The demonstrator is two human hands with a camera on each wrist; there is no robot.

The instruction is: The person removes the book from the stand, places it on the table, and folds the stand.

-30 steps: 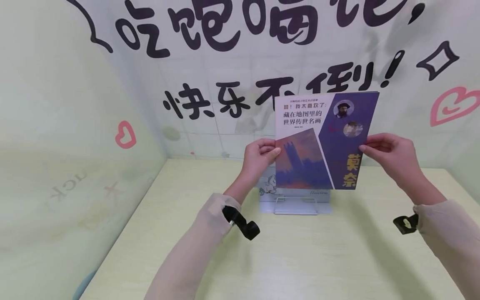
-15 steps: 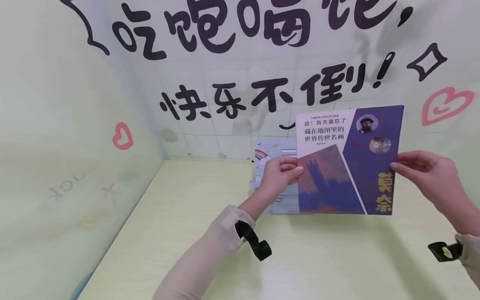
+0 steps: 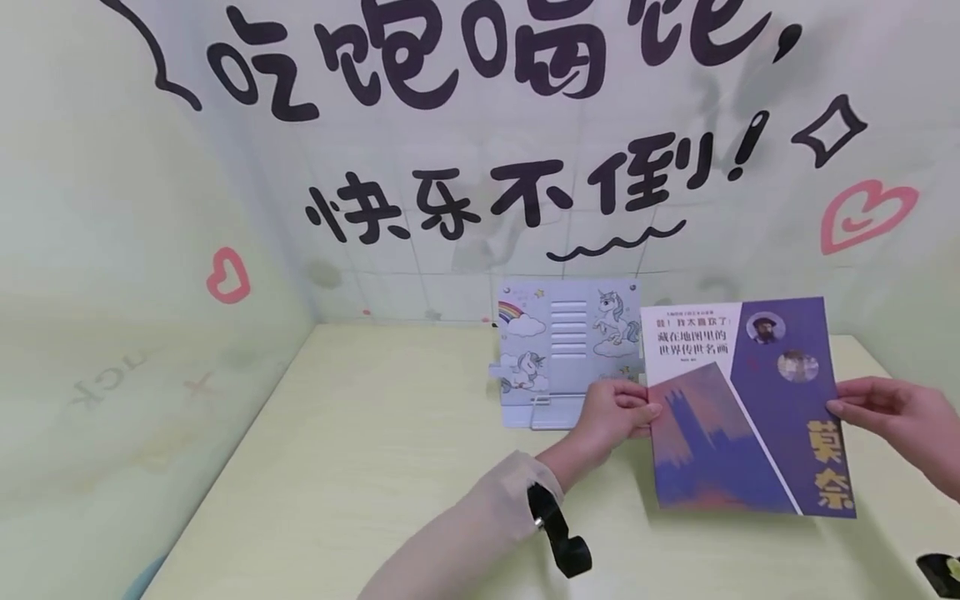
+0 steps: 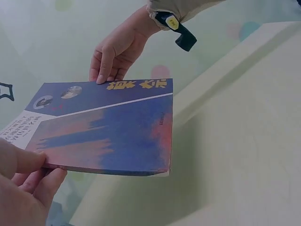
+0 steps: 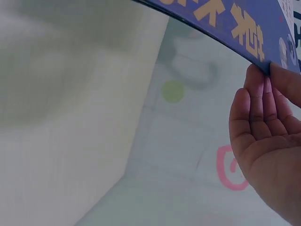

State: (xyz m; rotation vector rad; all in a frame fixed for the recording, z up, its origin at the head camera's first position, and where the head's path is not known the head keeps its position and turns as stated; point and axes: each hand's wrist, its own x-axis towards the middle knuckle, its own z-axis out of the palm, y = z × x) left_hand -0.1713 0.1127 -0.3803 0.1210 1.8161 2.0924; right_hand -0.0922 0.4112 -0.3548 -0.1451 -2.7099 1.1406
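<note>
1. Book (image 3: pixel 738 417): suspended between the two hands, off the table, front cover toward the wearer. Cover shows a painted tower nearest the left hand, and a purple panel with two round pictures and yellow characters nearest the right.
2. Left hand (image 3: pixel 613 417): pinching the book's left edge about midway along; thumb on the front cover, fingers behind.
3. Right hand (image 3: pixel 903 417): pinching the opposite edge at roughly the same height. The right wrist view confirms thumb and fingers on either side of that edge.
4. Book stand (image 3: pixel 570 329): beyond the left hand, which hides its lower right part. Pale blue, slotted at centre, printed with unicorns and a rainbow. Contact with the book: cannot be determined.
5. Table (image 3: pixel 352 433): pale, light-toned surface beneath both hands; a shadow falls on it below the book.
6. Left sleeve (image 3: pixel 465 529): beige, behind the left hand, with a black strap (image 3: pixel 557 533) at the cuff.
7. Back wall (image 3: pixel 420 142): ahead of both hands, bearing large black Chinese characters; a pink heart (image 3: pixel 827 225) is drawn beyond the right hand.
</note>
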